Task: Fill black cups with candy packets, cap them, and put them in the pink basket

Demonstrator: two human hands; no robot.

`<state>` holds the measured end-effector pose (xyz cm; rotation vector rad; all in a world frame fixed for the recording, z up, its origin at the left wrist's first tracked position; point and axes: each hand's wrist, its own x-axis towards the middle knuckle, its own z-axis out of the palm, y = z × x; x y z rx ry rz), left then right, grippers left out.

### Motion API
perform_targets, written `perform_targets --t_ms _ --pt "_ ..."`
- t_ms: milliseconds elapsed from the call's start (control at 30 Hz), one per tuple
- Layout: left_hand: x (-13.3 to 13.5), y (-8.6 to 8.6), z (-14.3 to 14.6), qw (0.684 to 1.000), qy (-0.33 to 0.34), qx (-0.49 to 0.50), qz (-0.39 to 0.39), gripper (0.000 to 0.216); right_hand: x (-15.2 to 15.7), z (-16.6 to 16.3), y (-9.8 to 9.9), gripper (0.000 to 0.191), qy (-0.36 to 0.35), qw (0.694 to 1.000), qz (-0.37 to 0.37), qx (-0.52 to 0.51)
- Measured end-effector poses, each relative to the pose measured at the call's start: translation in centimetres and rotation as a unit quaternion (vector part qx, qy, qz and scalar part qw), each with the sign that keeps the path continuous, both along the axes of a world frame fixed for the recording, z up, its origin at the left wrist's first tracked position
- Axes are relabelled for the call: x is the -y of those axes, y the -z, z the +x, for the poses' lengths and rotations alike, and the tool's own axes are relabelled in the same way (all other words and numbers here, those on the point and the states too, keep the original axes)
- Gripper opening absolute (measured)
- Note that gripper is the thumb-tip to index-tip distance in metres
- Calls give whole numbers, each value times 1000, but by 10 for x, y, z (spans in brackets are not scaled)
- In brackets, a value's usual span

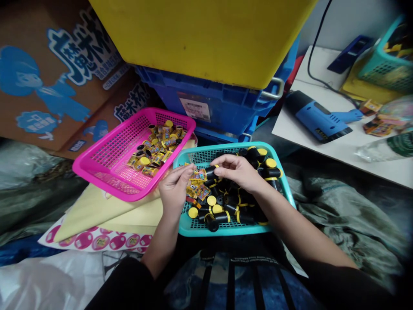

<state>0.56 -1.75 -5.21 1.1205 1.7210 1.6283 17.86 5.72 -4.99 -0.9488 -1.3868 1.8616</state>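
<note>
Evidently the work in hand was the dressing of one small piece over the teal basket [226,230]: the left hand [174,187] and right hand [237,171] met above its near-left part, both closed in fingertip pinches. The right hand gripped a black tube [210,173] between thumb and forefinger, its free end pointing toward nine o'clock. The left hand pinched a yellow printed sleeve [197,175] at that end, so the sleeve lay just beyond the left fingertips, touching the tube or already partly over it; which of the two could not be told. By my reading the step was the fitting of sleeve to tube. The next move would have called for a straight, steady slide along the tube's length, with the right-hand pinch firm enough to stop the tube turning. Beneath the hands, from four to six o'clock, loose black tubes with yellow caps [232,206] filled the teal basket. At ten o'clock, tilted and just beside it, stood a pink basket [106,172] holding a heap of sleeved pieces [158,148]. A blue heat gun [318,120] lay on a white table [355,148] at two o'clock, well apart from both hands. A blue crate [226,103] stood at twelve o'clock under a yellow crate [206,34].
</note>
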Motion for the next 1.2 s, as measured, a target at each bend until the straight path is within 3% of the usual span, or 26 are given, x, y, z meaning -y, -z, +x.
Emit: perform_targets --t_ms 267,533,600,767,967,1100,1200 --pt "0 -3 -2 992 96 77 -33 27 6 -13 8 36 43 996 29 -73" --pt "2 -7 -5 976 156 121 -89 26 15 -23 17 31 24 993 75 -87" --pt "3 -4 -2 970 163 152 -92 28 17 -24 18 29 22 992 44 -115" --pt "4 0 6 964 163 193 -80 30 22 -30 17 47 -67 965 -159 -197" --pt "8 4 9 965 151 199 -77 32 26 -35 18 50 -49 963 -171 -204" --pt "8 -6 11 972 153 169 -57 31 21 -33 12 53 -75 976 -119 -166" --pt "1 -24 0 992 117 44 -11 25 9 -33 10 54 -96 991 6 -89"
